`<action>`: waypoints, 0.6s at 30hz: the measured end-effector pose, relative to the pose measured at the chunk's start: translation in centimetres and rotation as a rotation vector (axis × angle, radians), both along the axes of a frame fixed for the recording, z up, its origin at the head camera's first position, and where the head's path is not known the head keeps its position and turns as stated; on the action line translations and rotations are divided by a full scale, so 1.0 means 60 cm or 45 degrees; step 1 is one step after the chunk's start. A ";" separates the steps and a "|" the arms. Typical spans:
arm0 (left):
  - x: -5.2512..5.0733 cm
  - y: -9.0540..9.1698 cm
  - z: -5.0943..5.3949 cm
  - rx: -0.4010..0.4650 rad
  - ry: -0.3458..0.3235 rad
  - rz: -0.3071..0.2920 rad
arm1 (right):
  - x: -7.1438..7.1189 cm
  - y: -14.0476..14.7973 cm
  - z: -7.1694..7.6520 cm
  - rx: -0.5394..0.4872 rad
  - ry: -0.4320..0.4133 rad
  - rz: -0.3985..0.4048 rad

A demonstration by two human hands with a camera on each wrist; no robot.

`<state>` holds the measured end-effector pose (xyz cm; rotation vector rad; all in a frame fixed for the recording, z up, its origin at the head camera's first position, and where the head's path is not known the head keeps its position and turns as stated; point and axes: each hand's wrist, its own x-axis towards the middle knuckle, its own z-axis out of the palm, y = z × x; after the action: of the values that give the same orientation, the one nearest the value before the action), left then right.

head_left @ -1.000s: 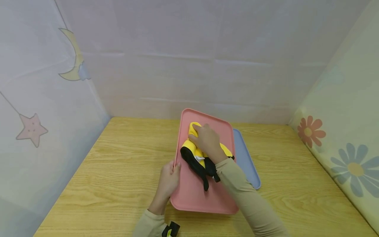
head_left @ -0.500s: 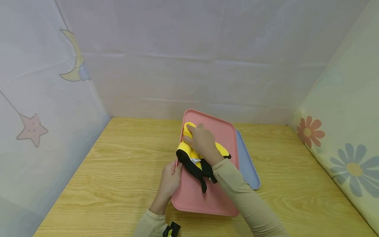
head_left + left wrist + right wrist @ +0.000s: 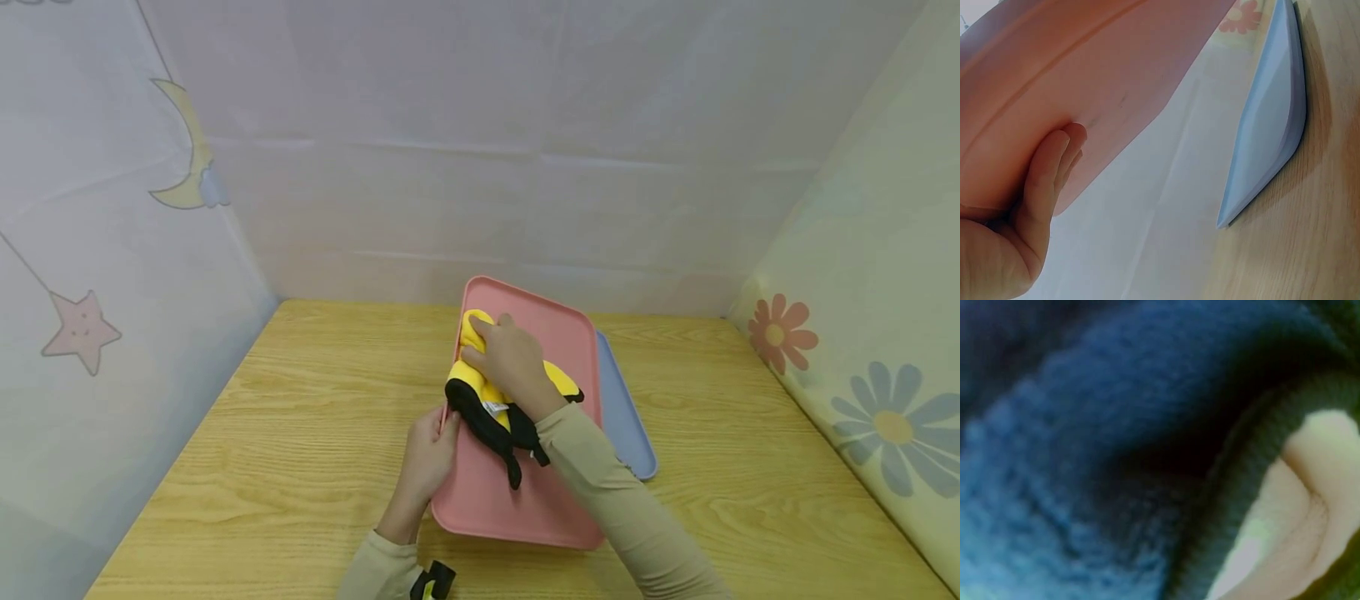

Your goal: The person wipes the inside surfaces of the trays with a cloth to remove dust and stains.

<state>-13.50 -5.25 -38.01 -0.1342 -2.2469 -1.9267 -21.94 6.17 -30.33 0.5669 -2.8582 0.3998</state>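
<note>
A pink tray (image 3: pixel 525 508) is held tilted above the table, and my left hand (image 3: pixel 429 454) grips its left edge with the thumb on the rim. In the left wrist view the fingers of my left hand (image 3: pixel 1044 169) lie against the tray's underside (image 3: pixel 1116 81). A yellow and black plush toy (image 3: pixel 480 421) with a white tag lies on the tray, close to its left rim. My right hand (image 3: pixel 513 358) holds the toy's yellow part from above and hides some of it. Dark, blurred plush (image 3: pixel 1097 425) fills most of the right wrist view.
A blue tray (image 3: pixel 626 417) sits on the wooden table (image 3: pixel 322 417), partly behind the pink one to the right. Printed cloth walls (image 3: pixel 480 167) enclose the back and both sides.
The plush toy and my right hand have shifted a little left across the pink tray, toward its left rim. During the last half second almost nothing has moved. The left hand keeps its grip.
</note>
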 end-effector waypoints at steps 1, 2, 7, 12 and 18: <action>-0.001 0.000 0.000 0.010 -0.014 0.001 | 0.000 0.000 0.000 -0.001 0.001 0.001; -0.002 0.000 0.000 0.013 -0.024 0.005 | 0.000 0.001 -0.001 -0.003 0.001 0.003; 0.000 -0.004 0.000 0.043 -0.040 0.008 | 0.002 0.005 -0.004 -0.007 -0.001 0.012; 0.002 -0.009 -0.001 0.043 -0.045 0.024 | 0.003 0.011 -0.009 -0.005 -0.031 0.008; 0.000 -0.011 0.001 0.048 -0.067 0.055 | 0.002 0.018 -0.011 0.025 -0.065 -0.010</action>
<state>-13.51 -5.93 -37.93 -0.0299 -2.2254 -1.9713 -21.82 7.27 -31.00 0.5571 -2.9156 0.3907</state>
